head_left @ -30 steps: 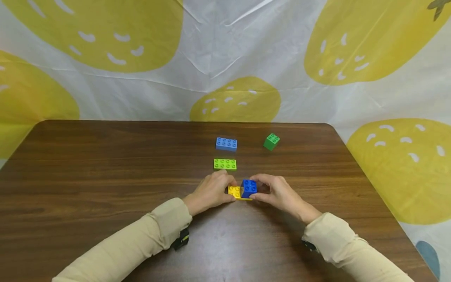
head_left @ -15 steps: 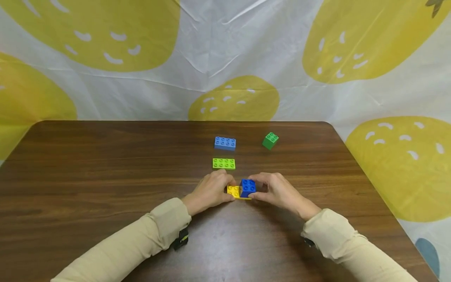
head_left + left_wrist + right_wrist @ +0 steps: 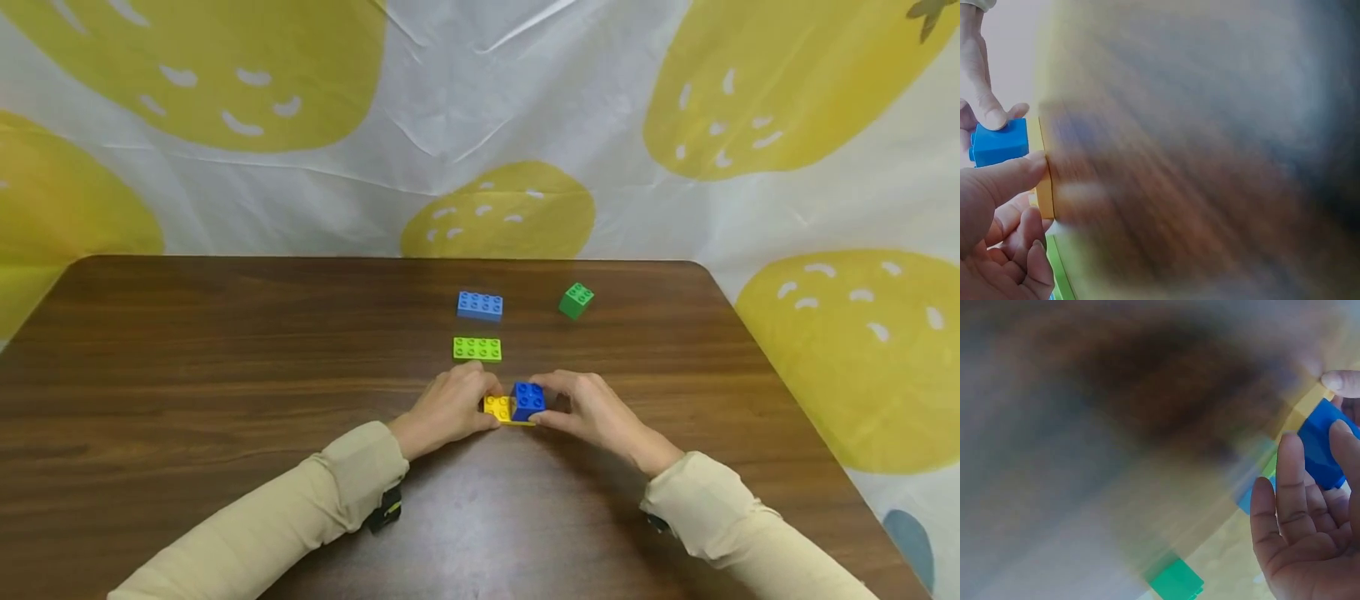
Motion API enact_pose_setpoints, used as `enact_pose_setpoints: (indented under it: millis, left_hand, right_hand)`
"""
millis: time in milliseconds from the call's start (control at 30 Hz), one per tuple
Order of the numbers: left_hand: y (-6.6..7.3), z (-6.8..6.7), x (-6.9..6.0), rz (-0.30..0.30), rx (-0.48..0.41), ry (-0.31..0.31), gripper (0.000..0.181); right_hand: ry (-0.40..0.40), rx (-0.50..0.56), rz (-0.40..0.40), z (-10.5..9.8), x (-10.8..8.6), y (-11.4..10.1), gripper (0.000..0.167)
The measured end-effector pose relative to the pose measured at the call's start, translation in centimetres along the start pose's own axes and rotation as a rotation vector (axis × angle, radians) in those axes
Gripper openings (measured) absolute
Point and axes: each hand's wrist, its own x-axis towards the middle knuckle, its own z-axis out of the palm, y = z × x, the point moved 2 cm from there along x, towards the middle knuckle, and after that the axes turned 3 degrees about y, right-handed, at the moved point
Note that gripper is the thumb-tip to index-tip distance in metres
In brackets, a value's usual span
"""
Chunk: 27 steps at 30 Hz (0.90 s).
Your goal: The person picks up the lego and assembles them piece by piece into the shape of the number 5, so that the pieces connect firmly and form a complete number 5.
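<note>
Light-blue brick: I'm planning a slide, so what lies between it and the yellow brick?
In the head view, the lime-green brick, then fingers of the left hand gripping the yellow brick.

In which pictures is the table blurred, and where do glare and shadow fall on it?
Head view: the dark brown wood-grain table is fairly sharp, with pale glare at lower centre and soft shadow below the right hand; left wrist view: it is heavily blurred, while the blue square plastic brick looks clearer; right wrist view: heavy blur there too.
</note>
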Motion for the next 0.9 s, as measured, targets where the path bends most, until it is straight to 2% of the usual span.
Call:
enact_pose_setpoints:
  millis: [333, 600, 767, 900]
  left_hand:
    - [-0.12, 0.08, -0.01, 0.052, 0.010, 0.028, 0.032]
    - [-0.14, 0.16, -0.14, 0.064, 0.010, 0.041, 0.033]
    - [-0.14, 0.17, -0.13, 0.071, 0.006, 0.043, 0.033]
    - [-0.16, 0.13, -0.13, 0.052, 0.003, 0.032, 0.033]
  right_hand:
    - [0.075, 0.029, -0.076, 0.23, -0.41, 0.64, 0.049]
    - [0.092, 0.051, -0.197, -0.08, -0.51, 0.41, 0.042]
    - [0.082, 0.051, -0.172, -0.20, -0.33, 0.22, 0.040]
    - [0.048, 0.059, -0.127, -0.31, -0.08, -0.16, 0.039]
